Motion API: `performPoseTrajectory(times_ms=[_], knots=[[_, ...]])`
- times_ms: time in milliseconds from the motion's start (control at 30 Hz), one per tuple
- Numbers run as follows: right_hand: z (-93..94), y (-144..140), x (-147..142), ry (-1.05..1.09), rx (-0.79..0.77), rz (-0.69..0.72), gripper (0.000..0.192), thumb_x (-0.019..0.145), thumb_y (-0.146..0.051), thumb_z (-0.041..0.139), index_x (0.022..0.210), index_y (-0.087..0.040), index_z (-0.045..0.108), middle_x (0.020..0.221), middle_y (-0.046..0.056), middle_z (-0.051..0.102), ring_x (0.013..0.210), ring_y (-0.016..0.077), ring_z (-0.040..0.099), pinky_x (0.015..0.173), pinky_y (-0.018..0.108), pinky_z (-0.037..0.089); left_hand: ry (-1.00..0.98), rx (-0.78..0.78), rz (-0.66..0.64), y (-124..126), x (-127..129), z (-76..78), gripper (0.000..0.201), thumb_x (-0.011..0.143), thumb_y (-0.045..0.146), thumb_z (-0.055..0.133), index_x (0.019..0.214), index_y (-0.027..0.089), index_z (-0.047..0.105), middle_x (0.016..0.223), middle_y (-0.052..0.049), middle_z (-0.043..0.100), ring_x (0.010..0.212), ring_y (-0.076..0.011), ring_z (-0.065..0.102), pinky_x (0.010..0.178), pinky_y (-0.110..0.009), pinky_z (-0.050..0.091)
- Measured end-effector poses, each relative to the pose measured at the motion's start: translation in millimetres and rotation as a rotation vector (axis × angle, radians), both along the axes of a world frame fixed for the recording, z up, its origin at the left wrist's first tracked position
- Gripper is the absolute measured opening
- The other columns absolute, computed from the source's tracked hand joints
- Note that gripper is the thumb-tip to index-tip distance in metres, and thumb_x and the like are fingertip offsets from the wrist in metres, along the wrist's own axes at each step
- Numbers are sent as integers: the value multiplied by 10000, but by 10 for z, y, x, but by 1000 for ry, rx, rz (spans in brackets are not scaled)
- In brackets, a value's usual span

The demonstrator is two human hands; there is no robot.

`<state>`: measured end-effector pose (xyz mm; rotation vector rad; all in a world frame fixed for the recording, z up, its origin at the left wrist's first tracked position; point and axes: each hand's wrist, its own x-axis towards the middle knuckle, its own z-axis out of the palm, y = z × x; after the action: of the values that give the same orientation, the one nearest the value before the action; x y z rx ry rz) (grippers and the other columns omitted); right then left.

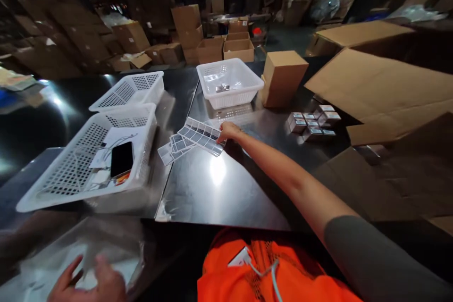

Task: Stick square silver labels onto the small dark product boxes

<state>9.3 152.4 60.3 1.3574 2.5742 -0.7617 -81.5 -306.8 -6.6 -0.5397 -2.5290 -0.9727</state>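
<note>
My right hand [229,131] reaches out over the metal table, fingers pinched on the right edge of a sheet of labels [201,135] printed in grey rectangles. More label sheets [179,144] lie fanned out beneath and to the left of it. Low on the left, my left hand [90,283] is slightly blurred, its fingers apart and nothing visible between them. Just behind that hand sits a clear plastic bag [95,233] with white contents; whether the fingers touch it, I cannot tell.
A white basket [148,144] on the left holds a black phone [121,159], papers and cable. Behind it stands another white basket [155,86]. A white tub [235,96], an upright cardboard box [283,80], several small boxes [313,122] and a large open carton [389,89] stand farther right.
</note>
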Motion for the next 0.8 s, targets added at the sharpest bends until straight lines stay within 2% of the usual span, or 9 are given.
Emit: performPoseTrajectory(times_ms=[33,67,200,300,400,533,600,700,800], knots=[[-4,10,45,6,-7,-5,304,973,-399,718,1134,-142,697,1165,73,708,1069,234,693,942,437,594,48,77,51,156,-36,0,395,841,412,644,1193,235,629,1077,-117,645,1042,-384,621,1013,-650,494],[-14,10,88,17,-15,-16,307,974,-408,715,1126,-141,699,1155,71,710,1059,233,694,938,435,595,64,118,9,353,-54,25,387,844,424,642,1171,217,632,1093,-130,650,1040,-373,625,1038,-637,482],[-75,-65,217,91,-19,-121,316,977,-409,710,1142,-140,694,1178,84,704,1079,233,688,959,454,586,-29,143,-485,1347,72,235,294,872,452,595,1028,214,667,1035,-118,691,1012,-314,652,997,-538,507],[-83,-127,314,207,8,-212,288,987,-361,697,1181,-148,684,1288,106,665,1196,257,642,1037,498,545,-361,155,-650,1930,269,303,241,786,383,676,972,230,688,1041,-102,694,1073,-297,638,1002,-477,506],[-64,-180,483,383,-29,-275,227,998,-324,672,1152,-158,685,1264,102,678,1172,245,653,999,451,566,-771,292,-607,2223,387,248,327,704,353,761,993,238,663,1047,-87,686,955,-252,658,832,-399,565],[-141,-470,813,625,-227,-307,179,994,-312,642,1094,-163,637,1032,74,737,858,169,710,711,274,594,-966,432,-569,2496,284,248,393,807,519,675,1084,262,566,1034,-83,684,831,-200,697,723,-358,585],[-242,-751,1005,707,-341,-292,188,948,-328,691,1005,-168,611,889,40,725,723,145,681,610,242,559,-1012,478,-591,2678,161,353,392,817,571,661,1028,256,561,1005,-82,694,869,-205,714,750,-353,588],[-389,-1164,1311,780,-479,-228,301,800,-359,824,832,-184,582,755,5,683,641,141,643,564,247,530,-1048,461,-684,2945,22,604,419,678,493,804,929,225,602,897,-54,704,809,-204,706,708,-325,578],[-380,-1307,1612,883,-493,-215,454,635,-372,930,901,-202,604,943,42,722,832,187,695,714,312,590,-1061,337,-838,3095,17,875,401,518,316,897,805,185,649,752,-23,692,675,-176,664,617,-280,547]])
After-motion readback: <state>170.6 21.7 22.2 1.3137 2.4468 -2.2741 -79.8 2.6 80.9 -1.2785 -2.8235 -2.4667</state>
